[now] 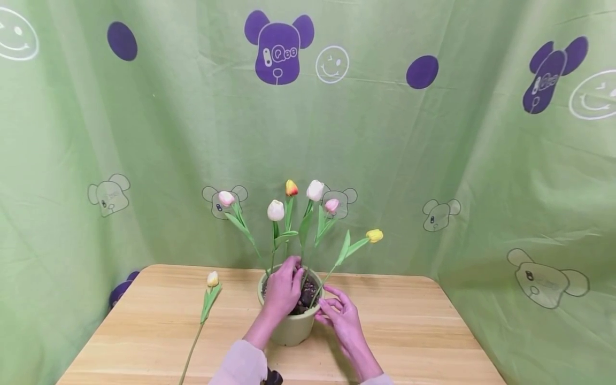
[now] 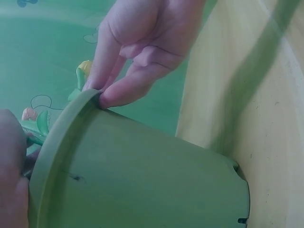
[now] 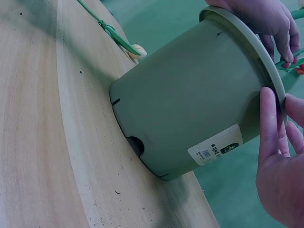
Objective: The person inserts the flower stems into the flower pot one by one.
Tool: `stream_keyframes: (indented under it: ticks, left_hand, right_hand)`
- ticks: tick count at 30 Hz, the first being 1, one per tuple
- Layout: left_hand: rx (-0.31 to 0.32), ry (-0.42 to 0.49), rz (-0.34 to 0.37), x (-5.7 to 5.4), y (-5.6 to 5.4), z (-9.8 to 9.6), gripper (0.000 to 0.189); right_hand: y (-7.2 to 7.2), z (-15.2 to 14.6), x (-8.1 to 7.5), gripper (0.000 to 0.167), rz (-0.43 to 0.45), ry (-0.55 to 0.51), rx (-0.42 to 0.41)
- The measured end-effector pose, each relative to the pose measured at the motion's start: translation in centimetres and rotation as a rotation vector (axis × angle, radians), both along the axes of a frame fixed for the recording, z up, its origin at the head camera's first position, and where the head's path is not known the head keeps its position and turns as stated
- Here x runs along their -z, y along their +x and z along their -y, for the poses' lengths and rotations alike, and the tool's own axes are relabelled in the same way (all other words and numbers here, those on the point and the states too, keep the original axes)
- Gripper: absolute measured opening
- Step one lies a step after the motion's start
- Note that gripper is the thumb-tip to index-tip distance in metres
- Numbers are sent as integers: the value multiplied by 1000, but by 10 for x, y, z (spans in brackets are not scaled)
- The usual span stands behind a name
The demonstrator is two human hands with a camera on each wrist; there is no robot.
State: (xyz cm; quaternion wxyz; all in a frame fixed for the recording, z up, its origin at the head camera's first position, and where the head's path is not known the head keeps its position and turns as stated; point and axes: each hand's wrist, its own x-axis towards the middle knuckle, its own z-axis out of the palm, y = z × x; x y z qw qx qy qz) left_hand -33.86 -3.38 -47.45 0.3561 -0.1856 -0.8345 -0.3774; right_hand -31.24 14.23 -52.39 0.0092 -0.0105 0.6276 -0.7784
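A pale green flowerpot point(image 1: 291, 330) of dark soil point(image 1: 305, 299) stands on the table, with several tulips rising from it: white point(image 1: 276, 210), pink point(image 1: 226, 199), red-orange point(image 1: 291, 187) and yellow point(image 1: 374, 236). My left hand point(image 1: 284, 287) reaches over the near rim, fingers curled low among the stems. In the right wrist view, its fingertips pinch a green stem point(image 3: 285, 63) just past the rim. At the pot's right side, my right hand point(image 1: 343, 320) holds the rim point(image 2: 71, 111) between thumb and fingers, close to the yellow tulip's stem.
One cream-yellow tulip point(image 1: 213, 279) lies on the wooden table point(image 1: 385, 331) left of the pot. A small black object point(image 1: 273, 377) shows at the near edge by the left sleeve. Behind the table hangs a green printed curtain point(image 1: 192, 123). A paper label point(image 3: 216, 145) sticks to the pot.
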Motion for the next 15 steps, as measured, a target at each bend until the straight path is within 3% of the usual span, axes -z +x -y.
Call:
stream_keyframes:
  ticks: [9,15]
  left_hand:
    - [-35,-100,47,0,-2,0,17]
    - [-4,-162,109,-1,-2,-1,16]
  right_hand:
    - [-1,0,1,53,-7,-9,-8]
    - [-1,0,1,53,0,-12,-10]
